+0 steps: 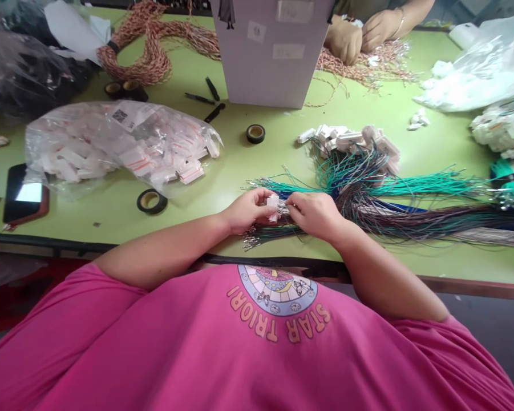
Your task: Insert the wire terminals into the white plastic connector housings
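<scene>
Tape roll (255, 133), bag (124, 142), upright box (269, 57) on tabletop (205, 222). L hand (250, 211): grip w/ white connector (272, 208). R hand (314, 214): bent, fingers pinched at wires (284, 208).

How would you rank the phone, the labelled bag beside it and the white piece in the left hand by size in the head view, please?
1. Labelled bag
2. Phone
3. White piece in the left hand

1. Left of the frame: a bag (124, 142) on the table (205, 214), a phone (24, 195) at its lower left.
2. Upper centre: a panel (267, 71), a tape roll (255, 134) before it.
3. Right half: wires (355, 200), connectors (346, 138) behind them.
</scene>
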Tool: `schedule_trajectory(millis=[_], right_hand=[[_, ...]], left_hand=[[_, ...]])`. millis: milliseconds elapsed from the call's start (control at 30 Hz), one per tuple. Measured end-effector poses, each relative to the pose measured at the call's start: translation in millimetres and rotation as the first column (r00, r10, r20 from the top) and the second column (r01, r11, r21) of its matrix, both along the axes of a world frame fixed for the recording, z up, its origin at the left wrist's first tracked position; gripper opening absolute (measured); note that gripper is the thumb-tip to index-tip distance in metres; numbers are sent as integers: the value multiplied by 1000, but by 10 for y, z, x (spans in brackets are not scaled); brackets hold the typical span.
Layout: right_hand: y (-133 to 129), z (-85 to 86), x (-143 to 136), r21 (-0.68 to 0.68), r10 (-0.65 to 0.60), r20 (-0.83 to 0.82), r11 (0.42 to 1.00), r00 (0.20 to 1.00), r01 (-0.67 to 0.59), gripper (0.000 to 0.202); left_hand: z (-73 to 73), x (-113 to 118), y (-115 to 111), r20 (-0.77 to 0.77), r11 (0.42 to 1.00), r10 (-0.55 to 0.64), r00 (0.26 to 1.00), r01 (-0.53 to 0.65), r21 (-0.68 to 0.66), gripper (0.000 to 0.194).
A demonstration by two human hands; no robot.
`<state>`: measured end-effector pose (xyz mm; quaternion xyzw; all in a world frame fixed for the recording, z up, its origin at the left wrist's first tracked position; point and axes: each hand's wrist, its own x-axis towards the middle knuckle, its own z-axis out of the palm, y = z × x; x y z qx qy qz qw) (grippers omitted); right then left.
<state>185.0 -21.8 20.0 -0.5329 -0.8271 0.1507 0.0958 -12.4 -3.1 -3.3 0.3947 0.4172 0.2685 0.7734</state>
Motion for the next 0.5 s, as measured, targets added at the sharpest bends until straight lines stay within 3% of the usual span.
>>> schedule_trajectory(millis=[233,367,500], right_hand=[[78,63,-19,-265,-123,-198,962,972,68,20],[77,35,-60,-311,-145,-293,949,945,49,18],[67,-29,-112,-320,-182,-288,944,940,85,18]], left_hand=[[20,4,-7,-63,997,-18,998,22,78,42],[21,10,-16,-49,995,-36,998,40,89,45],[23,21,-28,-65,991,-49,997,56,122,43]])
